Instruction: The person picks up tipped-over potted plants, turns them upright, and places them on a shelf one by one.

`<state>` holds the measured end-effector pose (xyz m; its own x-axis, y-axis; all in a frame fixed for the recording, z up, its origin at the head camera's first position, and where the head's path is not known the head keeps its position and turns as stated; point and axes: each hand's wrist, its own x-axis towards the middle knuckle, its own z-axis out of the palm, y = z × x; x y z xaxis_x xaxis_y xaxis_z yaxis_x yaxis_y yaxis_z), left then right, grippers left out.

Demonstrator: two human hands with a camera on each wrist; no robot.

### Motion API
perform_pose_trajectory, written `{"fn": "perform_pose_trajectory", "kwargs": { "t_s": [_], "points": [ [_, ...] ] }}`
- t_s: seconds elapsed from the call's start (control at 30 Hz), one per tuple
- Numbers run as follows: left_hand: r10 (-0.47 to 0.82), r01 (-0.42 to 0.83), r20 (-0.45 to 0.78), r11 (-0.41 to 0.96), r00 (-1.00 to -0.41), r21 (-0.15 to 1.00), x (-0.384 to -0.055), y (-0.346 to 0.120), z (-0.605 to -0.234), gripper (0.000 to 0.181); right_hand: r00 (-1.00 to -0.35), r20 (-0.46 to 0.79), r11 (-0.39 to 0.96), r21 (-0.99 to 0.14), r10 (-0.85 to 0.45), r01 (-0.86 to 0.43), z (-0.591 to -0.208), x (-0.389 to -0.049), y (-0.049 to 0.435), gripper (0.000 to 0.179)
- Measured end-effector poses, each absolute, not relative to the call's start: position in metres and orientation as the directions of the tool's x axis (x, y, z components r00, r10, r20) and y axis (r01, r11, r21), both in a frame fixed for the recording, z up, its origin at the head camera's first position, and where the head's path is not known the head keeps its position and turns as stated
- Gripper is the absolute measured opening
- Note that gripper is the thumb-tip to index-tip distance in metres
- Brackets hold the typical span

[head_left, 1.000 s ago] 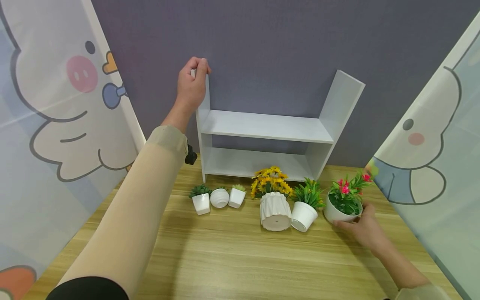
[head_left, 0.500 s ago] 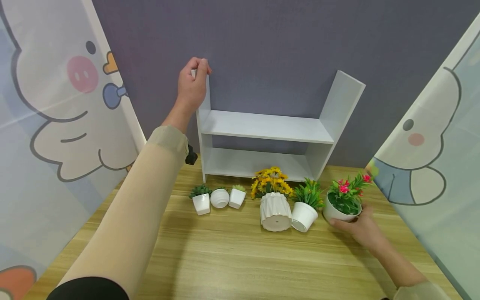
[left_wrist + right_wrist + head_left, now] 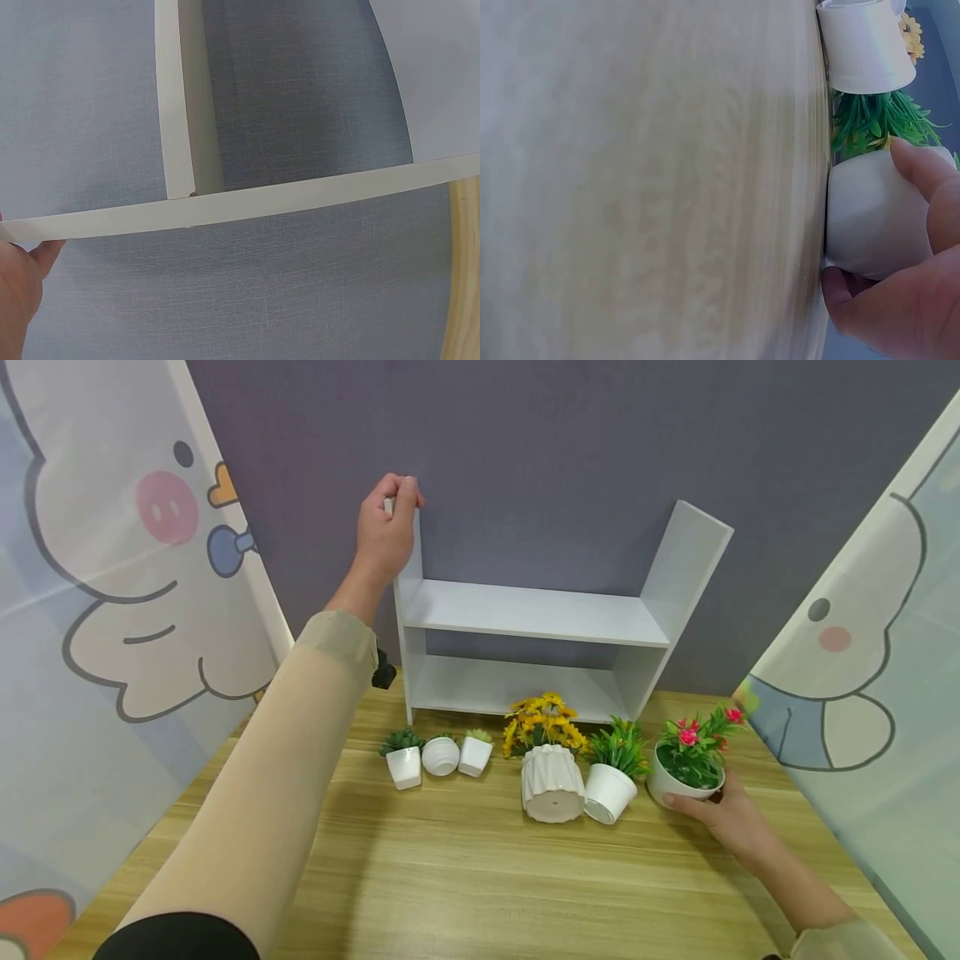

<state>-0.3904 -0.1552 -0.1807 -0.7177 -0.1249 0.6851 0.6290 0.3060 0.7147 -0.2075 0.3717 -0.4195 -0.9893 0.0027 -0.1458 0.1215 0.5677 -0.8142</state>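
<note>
My left hand (image 3: 386, 527) grips the top end of the left upright of a white shelf (image 3: 540, 610). In the left wrist view, the thumb side of that hand (image 3: 19, 289) shows at the panel's end. On the right, my right hand (image 3: 727, 818) holds a round white pot with pink flowers (image 3: 686, 772), which stands upright on the table. The right wrist view shows its thumb and fingers on either side of the white pot (image 3: 874, 217). Left of it lies a tipped white pot with green leaves (image 3: 610, 793), then a ribbed white pot with yellow flowers (image 3: 552, 785).
Three small succulent pots (image 3: 439, 757) lie in front of the shelf's left half. The wooden table (image 3: 480, 885) runs in front of them. Cartoon-printed panels (image 3: 150, 568) stand at both sides, and a grey wall (image 3: 540, 460) rises behind.
The right hand shifts very slightly around the flower pot, with its thumb a little higher on the pot's side. The left hand stays on the shelf's upright.
</note>
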Motion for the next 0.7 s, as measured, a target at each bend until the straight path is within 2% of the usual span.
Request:
{"fn": "perform_pose_trajectory", "kwargs": {
  "t_s": [0.17,0.4,0.53,0.7],
  "points": [
    [-0.127,0.626,0.684,0.313,-0.718,0.715,-0.393,-0.154,-0.181,0.029,-0.995,-0.094,0.570,-0.817,0.026,0.091,-0.421,-0.206,0.371,0.107],
    [-0.128,0.630,0.687,0.307,-0.715,0.713,-0.395,-0.154,-0.181,0.028,-0.998,0.044,0.617,-0.787,0.045,-0.007,-0.407,-0.206,0.369,0.097],
    [-0.128,0.630,0.687,0.308,-0.715,0.713,-0.395,-0.154,-0.182,0.028,-0.990,0.133,0.632,-0.771,0.035,-0.081,-0.398,-0.206,0.364,0.091],
    [-0.125,0.643,0.694,0.289,-0.709,0.709,-0.397,-0.153,-0.183,0.028,-0.983,0.185,0.624,-0.769,0.016,-0.135,-0.386,-0.205,0.355,0.083]
  ]
}}
